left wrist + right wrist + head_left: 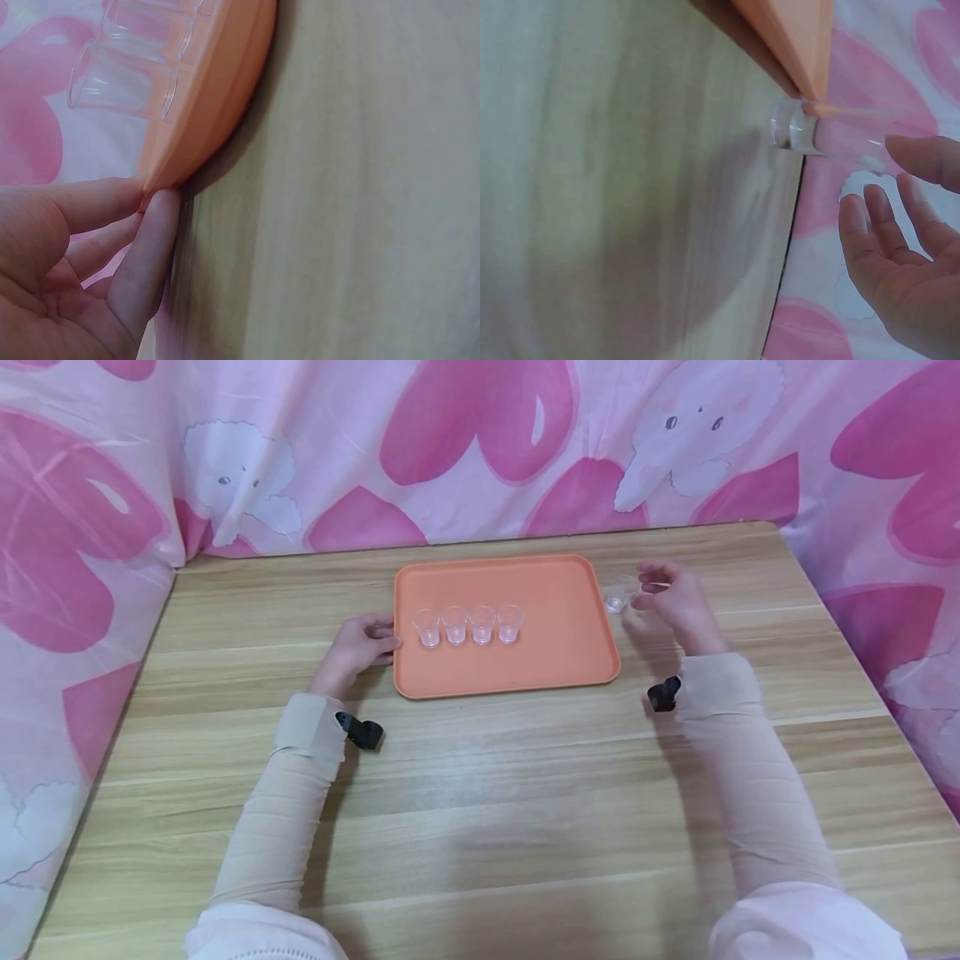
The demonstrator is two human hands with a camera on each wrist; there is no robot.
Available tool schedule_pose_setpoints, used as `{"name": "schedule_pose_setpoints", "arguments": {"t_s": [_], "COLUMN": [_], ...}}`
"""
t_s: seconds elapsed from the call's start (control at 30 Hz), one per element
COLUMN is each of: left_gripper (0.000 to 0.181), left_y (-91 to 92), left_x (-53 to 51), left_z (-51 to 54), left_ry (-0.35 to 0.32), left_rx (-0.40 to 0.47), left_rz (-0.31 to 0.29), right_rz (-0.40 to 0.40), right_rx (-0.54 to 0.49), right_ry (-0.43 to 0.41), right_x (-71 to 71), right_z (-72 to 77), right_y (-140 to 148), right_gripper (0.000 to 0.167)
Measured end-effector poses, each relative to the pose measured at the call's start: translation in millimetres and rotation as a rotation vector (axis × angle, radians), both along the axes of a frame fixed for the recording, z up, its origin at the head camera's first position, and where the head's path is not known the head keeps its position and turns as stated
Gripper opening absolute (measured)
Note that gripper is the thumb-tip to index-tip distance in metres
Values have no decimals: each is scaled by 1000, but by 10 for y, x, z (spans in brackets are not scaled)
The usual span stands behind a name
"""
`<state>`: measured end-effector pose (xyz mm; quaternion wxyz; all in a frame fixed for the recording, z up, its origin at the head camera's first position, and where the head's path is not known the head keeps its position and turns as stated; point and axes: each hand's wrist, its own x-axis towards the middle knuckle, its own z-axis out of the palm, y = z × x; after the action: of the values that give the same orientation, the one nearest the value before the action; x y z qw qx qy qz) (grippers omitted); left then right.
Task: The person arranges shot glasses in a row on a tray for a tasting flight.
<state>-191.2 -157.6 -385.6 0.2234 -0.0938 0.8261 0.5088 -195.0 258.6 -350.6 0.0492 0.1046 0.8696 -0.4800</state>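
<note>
An orange tray (562,627) lies on the table, with several small clear plastic cups standing in a row on its left part, among them a cup (510,624). My left hand (358,647) pinches the tray's left rim; the left wrist view shows the thumb and a finger (154,247) meeting at that edge. Just off the tray's right side, my right hand (671,602) holds another clear cup (829,135) by its rim, between thumb and fingertip. This cup looks raised off the table in the right wrist view. The other right fingers are spread below it.
The wooden table (480,793) carries the tray near its back edge. A pink patterned cloth (480,510) hangs behind the table and along both sides. Black wrist cameras, such as the left one (363,732), stick out from the wrist bands.
</note>
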Motion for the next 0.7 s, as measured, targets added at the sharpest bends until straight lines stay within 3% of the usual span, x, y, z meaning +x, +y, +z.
{"name": "schedule_pose_setpoints", "arguments": {"t_s": [0.7], "left_gripper": [47], "left_y": [-8], "left_x": [7], "left_z": [7], "left_ry": [3], "left_rx": [6], "left_rz": [-6], "right_rz": [-7], "right_rx": [-27], "right_ry": [-12], "right_x": [-29], "right_z": [-104], "right_y": [-99], "right_gripper": [51]}}
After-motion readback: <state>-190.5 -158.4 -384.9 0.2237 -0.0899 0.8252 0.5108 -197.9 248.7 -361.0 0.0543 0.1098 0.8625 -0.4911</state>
